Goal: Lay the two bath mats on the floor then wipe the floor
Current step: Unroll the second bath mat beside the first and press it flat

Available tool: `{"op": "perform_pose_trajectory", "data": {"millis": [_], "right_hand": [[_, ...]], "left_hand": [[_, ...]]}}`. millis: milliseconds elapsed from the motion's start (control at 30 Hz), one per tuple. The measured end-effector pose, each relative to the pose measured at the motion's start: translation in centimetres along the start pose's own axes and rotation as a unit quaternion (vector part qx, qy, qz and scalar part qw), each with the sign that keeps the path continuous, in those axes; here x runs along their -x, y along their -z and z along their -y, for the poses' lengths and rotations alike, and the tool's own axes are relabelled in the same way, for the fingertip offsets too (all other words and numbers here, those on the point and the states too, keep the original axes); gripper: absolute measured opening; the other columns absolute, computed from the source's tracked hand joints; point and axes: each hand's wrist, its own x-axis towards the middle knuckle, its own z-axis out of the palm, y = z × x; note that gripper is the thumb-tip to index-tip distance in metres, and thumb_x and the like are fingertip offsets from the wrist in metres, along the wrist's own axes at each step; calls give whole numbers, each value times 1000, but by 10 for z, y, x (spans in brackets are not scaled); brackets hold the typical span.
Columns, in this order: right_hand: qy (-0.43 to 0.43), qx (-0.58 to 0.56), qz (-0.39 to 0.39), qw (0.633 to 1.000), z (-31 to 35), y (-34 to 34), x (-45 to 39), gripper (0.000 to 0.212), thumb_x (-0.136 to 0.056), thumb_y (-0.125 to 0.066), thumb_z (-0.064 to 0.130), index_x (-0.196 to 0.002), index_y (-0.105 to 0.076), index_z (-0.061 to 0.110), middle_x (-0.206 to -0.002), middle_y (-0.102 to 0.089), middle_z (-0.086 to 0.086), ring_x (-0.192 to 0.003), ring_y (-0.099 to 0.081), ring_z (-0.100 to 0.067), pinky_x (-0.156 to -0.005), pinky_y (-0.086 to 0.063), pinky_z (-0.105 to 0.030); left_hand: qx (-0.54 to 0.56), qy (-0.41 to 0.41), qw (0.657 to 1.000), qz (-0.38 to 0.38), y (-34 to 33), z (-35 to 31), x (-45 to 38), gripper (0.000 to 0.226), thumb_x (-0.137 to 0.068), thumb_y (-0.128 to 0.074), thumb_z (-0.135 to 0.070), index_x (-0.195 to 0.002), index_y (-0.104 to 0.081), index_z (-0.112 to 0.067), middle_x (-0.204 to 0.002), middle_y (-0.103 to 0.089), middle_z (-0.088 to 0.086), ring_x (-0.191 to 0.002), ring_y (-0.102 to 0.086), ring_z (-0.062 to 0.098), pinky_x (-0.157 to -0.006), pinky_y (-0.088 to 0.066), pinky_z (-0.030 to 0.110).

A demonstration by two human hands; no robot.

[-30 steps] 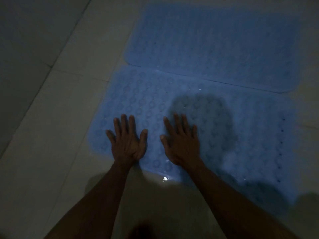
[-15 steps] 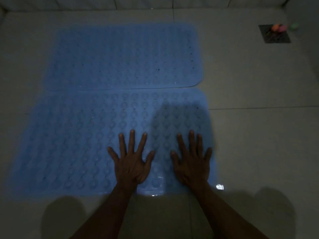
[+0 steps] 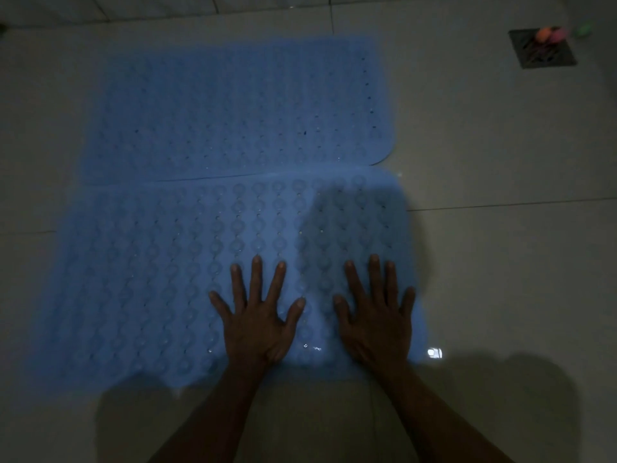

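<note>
Two dimpled blue rubber mats [image 3: 233, 228]

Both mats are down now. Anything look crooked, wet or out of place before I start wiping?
The far mat sits offset from the near mat, their right ends unaligned. Small coloured items lie on the floor drain. A shiny spot, perhaps water, glints beside the right hand.
</note>
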Motion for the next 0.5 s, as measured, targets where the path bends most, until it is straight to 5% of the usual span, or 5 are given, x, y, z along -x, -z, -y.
{"op": "perform_pose_trajectory", "data": {"millis": [400, 500], "right_hand": [[-2, -5, 28, 1000, 3, 4, -1, 63, -98, -23, 61, -153, 2, 44, -164, 14, 5, -150, 17, -21, -118, -1, -61], [-3, -4, 42, 999, 5, 10, -3, 61, -97, -26, 60, -153, -8, 44, -165, 3, 1, -151, 7, -26, -117, -5, -63]], "left_hand": [[10, 2, 1000, 19, 4, -1, 0, 74, -93, -19, -79, -152, 15, -51, -165, 23, -9, -150, 27, 29, -114, 8, 72], [-9, -8, 999, 31, 14, -2, -4, 75, -91, -18, -81, -155, 5, -49, -168, 7, -1, -153, 14, 35, -115, 6, 71]]}}
